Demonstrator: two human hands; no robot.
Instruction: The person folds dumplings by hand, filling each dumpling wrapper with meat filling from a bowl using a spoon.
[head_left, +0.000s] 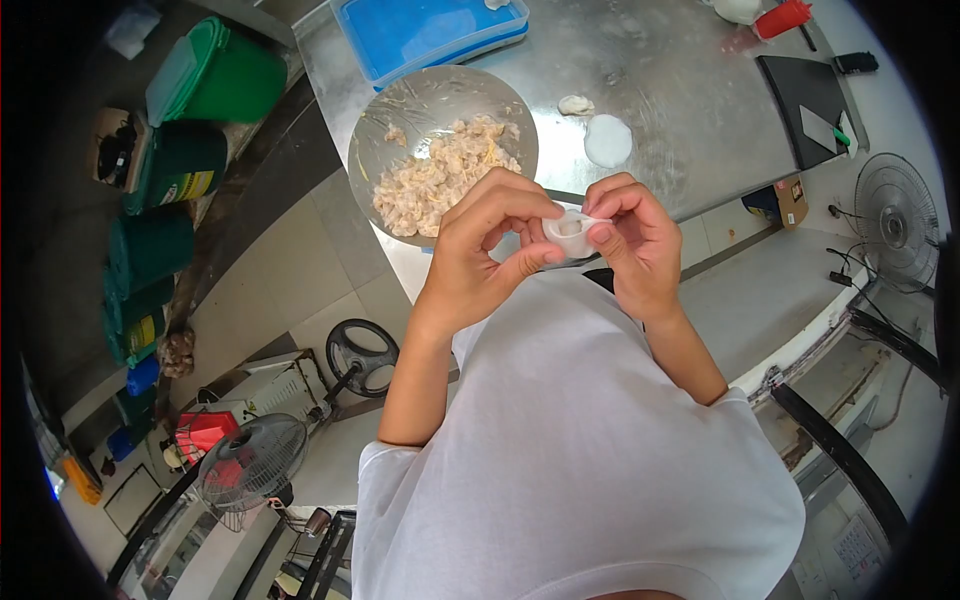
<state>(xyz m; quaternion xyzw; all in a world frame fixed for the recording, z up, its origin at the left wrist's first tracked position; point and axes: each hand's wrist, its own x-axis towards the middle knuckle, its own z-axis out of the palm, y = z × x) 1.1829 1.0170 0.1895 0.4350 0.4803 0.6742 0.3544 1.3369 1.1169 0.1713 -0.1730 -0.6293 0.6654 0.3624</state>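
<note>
Between my two hands, close to my chest, is a white dumpling (570, 236), its dough wrapper cupped up around a small hollow. My left hand (485, 232) pinches its left edge with thumb and fingers. From the other side, my right hand (640, 240) grips the rim between thumb and forefinger. Just beyond my left hand stands a wide metal bowl (362, 150) with a heap of pale, chunky filling (450, 165) in it. A round white dough wrapper (608, 140) lies on the steel table (660, 90), and a small white dough piece (576, 105) sits behind it.
A plastic box with a blue lid (430, 35) is behind the bowl. At the table's far right are a black board (795, 110), a cleaver (822, 130) and a red bottle (783, 18). Green bins (235, 75) line the left; a fan (895, 210) stands right.
</note>
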